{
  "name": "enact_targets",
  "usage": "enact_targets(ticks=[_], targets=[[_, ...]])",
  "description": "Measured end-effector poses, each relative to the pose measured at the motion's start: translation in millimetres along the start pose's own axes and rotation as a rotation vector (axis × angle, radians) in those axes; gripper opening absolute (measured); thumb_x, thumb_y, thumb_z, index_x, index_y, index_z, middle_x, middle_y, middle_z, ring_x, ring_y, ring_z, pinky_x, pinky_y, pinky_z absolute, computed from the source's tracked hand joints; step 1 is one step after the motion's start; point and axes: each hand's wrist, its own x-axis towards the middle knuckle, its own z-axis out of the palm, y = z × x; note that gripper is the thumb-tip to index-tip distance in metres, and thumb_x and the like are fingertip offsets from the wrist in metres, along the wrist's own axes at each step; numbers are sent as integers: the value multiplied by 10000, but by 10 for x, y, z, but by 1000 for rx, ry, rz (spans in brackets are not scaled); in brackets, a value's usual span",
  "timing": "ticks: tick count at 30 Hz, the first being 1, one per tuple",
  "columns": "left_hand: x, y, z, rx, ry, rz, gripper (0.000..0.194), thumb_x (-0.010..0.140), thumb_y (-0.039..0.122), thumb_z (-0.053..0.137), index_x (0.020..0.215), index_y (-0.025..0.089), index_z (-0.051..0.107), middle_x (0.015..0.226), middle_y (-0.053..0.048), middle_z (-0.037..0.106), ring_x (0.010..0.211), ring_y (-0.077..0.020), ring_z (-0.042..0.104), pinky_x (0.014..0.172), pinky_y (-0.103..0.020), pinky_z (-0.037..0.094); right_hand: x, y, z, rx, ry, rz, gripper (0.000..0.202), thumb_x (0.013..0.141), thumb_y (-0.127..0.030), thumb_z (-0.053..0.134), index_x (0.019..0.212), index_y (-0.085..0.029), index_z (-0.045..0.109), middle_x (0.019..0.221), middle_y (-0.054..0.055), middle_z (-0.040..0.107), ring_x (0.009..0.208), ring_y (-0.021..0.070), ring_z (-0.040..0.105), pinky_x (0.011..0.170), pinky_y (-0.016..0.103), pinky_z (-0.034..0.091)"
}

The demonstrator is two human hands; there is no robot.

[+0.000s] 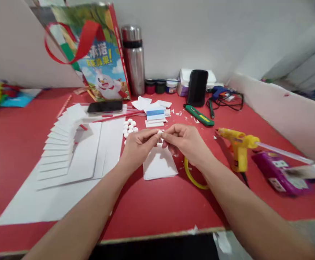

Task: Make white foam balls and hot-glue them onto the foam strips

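Red table (pixel 138 213) under a stack of white squares (pixel 160 168). My left hand (pixel 139 145) and right hand (pixel 186 142) meet over the stack's far edge. A yellow glue gun (pixel 240 153) lies right of the stack; white balls (pixel 130 126) cluster beyond its left corner. Above that far edge, both hands pinch one small white piece (pixel 160 132).

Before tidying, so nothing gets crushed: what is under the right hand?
White paper and a yellow ring show partly beneath the right hand. Their covered parts, and anything else there, cannot be seen from this view.
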Motion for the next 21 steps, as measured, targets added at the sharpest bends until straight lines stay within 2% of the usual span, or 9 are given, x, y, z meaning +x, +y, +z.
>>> enact_targets(ticks=[4,7,9,11,15,18,21], targets=[[-16,-6,-3,-34,51,-37,124,847,255,731,869,183,829,729,-6,721,656,-118,594,667,-252,526,-45,-31,38,104,-14,41,278,794,-350,780,703,-167,592,604,-7,673,387,39,466,365,173,308],[-25,-23,-5,24,60,-31,130,875,255,714,901,180,817,734,-7,719,652,-123,600,665,-262,518,-64,-38,87,94,30,11,270,803,-314,768,678,-173,575,560,-25,635,372,31,431,365,177,269],[-28,-42,7,128,76,52,142,911,255,690,912,175,806,768,-19,729,689,-134,624,690,-270,520,-72,-34,119,27,80,-39,252,815,-295,757,681,-172,583,553,-27,630,375,34,437,370,185,278],[-30,-61,33,281,101,195,167,948,244,654,903,168,795,795,-33,735,741,-146,647,741,-280,524,-81,-25,140,-32,108,-94,236,839,-295,739,700,-170,594,571,-23,640,383,40,456,376,192,296],[-54,-80,89,549,151,428,218,1000,204,579,1026,147,788,833,-61,747,801,-159,667,813,-297,529,-99,-8,141,-61,79,-173,225,895,-322,690,752,-167,612,613,-16,658,400,51,495,382,199,321],[-82,-82,104,607,116,475,277,1023,208,534,1171,158,763,891,-76,755,817,-166,667,806,-309,535,-101,6,107,-81,86,-202,215,910,-315,675,767,-165,617,629,-11,665,408,51,498,391,200,330],[-83,-80,86,463,76,397,263,1013,233,566,1154,178,781,898,-72,760,825,-165,678,816,-312,545,-89,18,53,-110,82,-235,192,912,-290,670,778,-162,618,647,-7,667,410,50,493,400,205,337]])
